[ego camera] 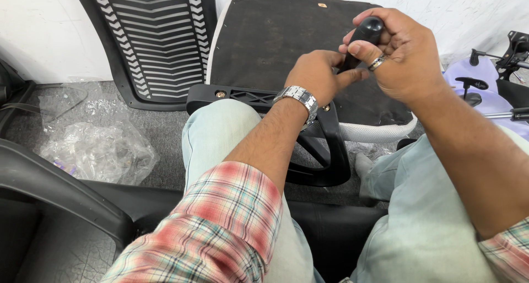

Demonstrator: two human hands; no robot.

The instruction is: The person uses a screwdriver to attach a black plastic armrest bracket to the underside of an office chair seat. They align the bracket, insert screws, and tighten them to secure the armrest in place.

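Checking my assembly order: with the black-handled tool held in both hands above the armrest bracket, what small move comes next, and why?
Probably lower the tool to the brass bolt on the armrest bracket. Both the right hand and left hand hold it clear above the bracket.

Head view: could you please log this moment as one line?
right hand: grips black handle | left hand: pinches its shaft | chair seat: behind

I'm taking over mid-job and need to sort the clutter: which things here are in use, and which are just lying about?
In use:
- black tool handle, gripped by right hand, steadied by left hand
- black armrest bracket under the hands
- upturned seat base

Lying about:
- slatted backrest panel
- crumpled plastic bags
- lavender sheet with metal parts
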